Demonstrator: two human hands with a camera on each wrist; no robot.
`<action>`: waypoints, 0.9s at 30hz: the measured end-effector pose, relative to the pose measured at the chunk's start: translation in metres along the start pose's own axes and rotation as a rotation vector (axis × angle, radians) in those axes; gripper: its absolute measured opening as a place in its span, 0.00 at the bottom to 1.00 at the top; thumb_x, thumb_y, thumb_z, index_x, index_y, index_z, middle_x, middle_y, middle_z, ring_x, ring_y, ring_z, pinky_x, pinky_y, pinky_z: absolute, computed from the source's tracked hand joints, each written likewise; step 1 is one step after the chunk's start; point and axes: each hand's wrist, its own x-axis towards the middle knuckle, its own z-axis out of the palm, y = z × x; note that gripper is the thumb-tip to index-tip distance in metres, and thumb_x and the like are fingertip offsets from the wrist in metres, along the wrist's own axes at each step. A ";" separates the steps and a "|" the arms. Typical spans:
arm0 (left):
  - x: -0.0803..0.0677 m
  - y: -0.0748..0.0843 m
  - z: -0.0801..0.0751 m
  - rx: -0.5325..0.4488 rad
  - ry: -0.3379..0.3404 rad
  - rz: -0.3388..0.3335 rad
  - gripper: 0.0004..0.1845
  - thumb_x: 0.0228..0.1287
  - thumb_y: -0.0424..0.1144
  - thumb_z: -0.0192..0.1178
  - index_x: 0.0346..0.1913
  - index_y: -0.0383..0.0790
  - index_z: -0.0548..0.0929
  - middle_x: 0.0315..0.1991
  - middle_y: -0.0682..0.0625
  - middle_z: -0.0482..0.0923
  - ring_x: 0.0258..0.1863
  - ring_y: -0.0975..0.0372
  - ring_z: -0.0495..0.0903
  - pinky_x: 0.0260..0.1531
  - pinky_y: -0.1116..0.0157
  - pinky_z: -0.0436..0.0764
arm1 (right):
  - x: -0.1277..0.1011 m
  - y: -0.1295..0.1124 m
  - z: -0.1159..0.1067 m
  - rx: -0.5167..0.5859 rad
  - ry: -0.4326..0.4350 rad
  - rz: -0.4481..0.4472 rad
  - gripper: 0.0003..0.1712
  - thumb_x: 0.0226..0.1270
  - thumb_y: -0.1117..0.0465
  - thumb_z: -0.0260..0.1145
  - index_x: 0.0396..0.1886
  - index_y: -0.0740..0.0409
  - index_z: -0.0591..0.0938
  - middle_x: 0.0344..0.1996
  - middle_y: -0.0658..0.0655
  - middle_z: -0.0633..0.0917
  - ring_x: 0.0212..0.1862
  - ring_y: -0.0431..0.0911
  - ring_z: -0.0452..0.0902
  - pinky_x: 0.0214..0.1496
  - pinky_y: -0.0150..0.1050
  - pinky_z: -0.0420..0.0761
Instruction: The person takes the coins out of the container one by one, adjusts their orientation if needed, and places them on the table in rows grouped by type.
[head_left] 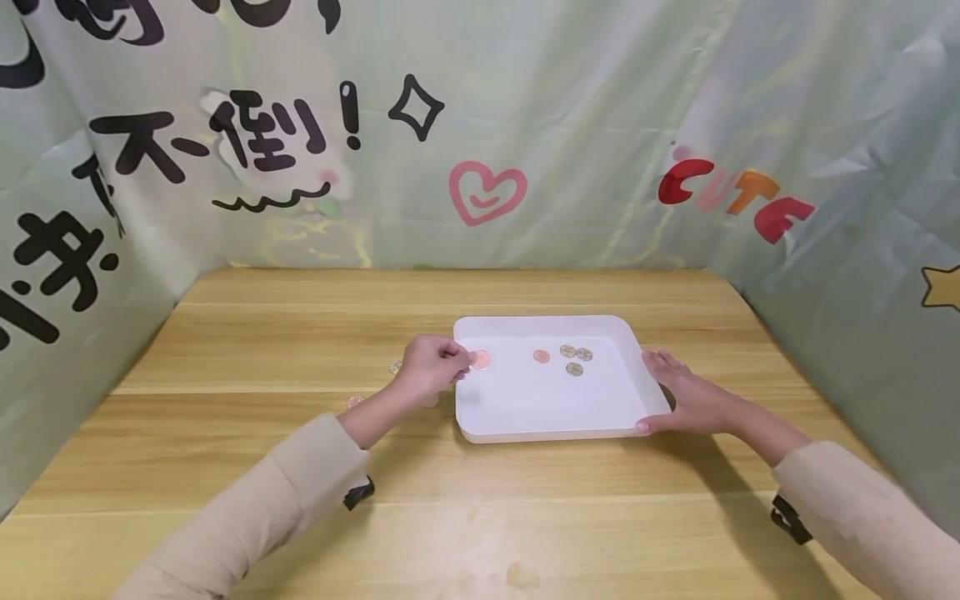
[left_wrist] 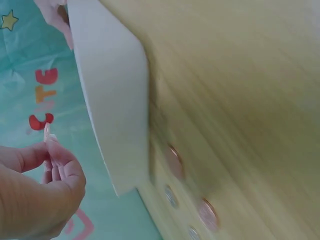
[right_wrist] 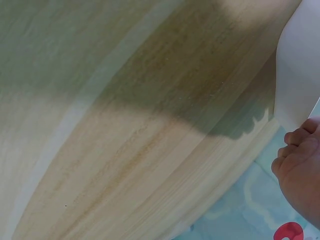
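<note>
My left hand (head_left: 433, 363) pinches a copper-coloured coin (head_left: 481, 359) between thumb and fingertips, just over the left rim of a white tray (head_left: 555, 408). In the left wrist view that coin (left_wrist: 47, 132) shows nearly edge-on. My right hand (head_left: 686, 396) holds the tray's right side, its thumb at the near corner and its fingers farther back along the rim. Inside the tray lie one copper coin (head_left: 542, 357) and three yellowish-silver coins (head_left: 574, 369). Left of the tray, partly behind my left arm, are copper coins (left_wrist: 207, 214) and silver coins (left_wrist: 171, 196) on the table.
The wooden table (head_left: 510, 517) runs back to a printed cloth (head_left: 585, 183) that hangs behind it and along both sides. Dark straps or devices (head_left: 790, 518) show under both sleeves.
</note>
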 end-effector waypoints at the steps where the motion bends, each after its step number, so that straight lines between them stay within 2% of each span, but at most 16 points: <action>1: 0.000 -0.003 -0.004 0.009 0.001 -0.004 0.08 0.59 0.35 0.61 0.31 0.31 0.83 0.25 0.45 0.81 0.25 0.62 0.78 0.30 0.68 0.80 | 0.000 0.000 0.000 -0.001 0.000 -0.001 0.65 0.45 0.43 0.73 0.68 0.77 0.47 0.68 0.78 0.49 0.69 0.72 0.41 0.64 0.68 0.50; 6: -0.001 -0.017 -0.021 0.060 0.008 -0.018 0.09 0.60 0.37 0.61 0.31 0.33 0.83 0.25 0.46 0.81 0.23 0.64 0.73 0.23 0.73 0.71 | 0.000 0.000 0.000 0.000 -0.002 0.002 0.65 0.45 0.43 0.73 0.68 0.77 0.47 0.68 0.79 0.49 0.69 0.72 0.40 0.64 0.68 0.50; 13: -0.006 -0.033 -0.045 0.085 0.045 -0.006 0.10 0.60 0.37 0.59 0.31 0.32 0.83 0.20 0.52 0.77 0.21 0.66 0.69 0.21 0.73 0.67 | 0.000 0.000 -0.001 -0.003 -0.003 -0.001 0.65 0.45 0.43 0.73 0.68 0.77 0.48 0.68 0.78 0.49 0.69 0.72 0.40 0.64 0.67 0.50; 17: -0.010 -0.044 -0.059 0.100 0.056 0.014 0.10 0.60 0.36 0.59 0.32 0.30 0.83 0.21 0.49 0.79 0.21 0.67 0.71 0.21 0.73 0.71 | 0.001 0.000 -0.001 -0.006 0.000 -0.007 0.65 0.45 0.43 0.73 0.68 0.77 0.48 0.68 0.78 0.49 0.69 0.72 0.40 0.64 0.68 0.50; 20: -0.014 -0.051 -0.069 0.097 0.062 0.009 0.10 0.61 0.35 0.59 0.34 0.28 0.83 0.25 0.46 0.82 0.23 0.66 0.76 0.24 0.72 0.77 | 0.000 0.001 -0.001 0.006 0.000 -0.009 0.65 0.45 0.43 0.73 0.68 0.77 0.48 0.68 0.78 0.49 0.69 0.72 0.40 0.64 0.68 0.50; 25: -0.019 -0.063 -0.084 0.116 0.078 -0.021 0.11 0.62 0.36 0.58 0.36 0.27 0.82 0.25 0.46 0.81 0.24 0.64 0.77 0.25 0.70 0.78 | 0.000 0.001 -0.001 0.020 -0.002 -0.011 0.65 0.45 0.44 0.73 0.68 0.77 0.47 0.68 0.78 0.49 0.69 0.72 0.40 0.64 0.68 0.50; 27: -0.021 -0.066 -0.089 0.134 0.084 -0.013 0.12 0.62 0.36 0.58 0.35 0.27 0.82 0.24 0.47 0.81 0.24 0.64 0.77 0.25 0.70 0.79 | 0.000 0.001 -0.001 0.019 -0.003 -0.011 0.65 0.45 0.44 0.73 0.68 0.77 0.47 0.68 0.78 0.49 0.69 0.72 0.40 0.64 0.68 0.50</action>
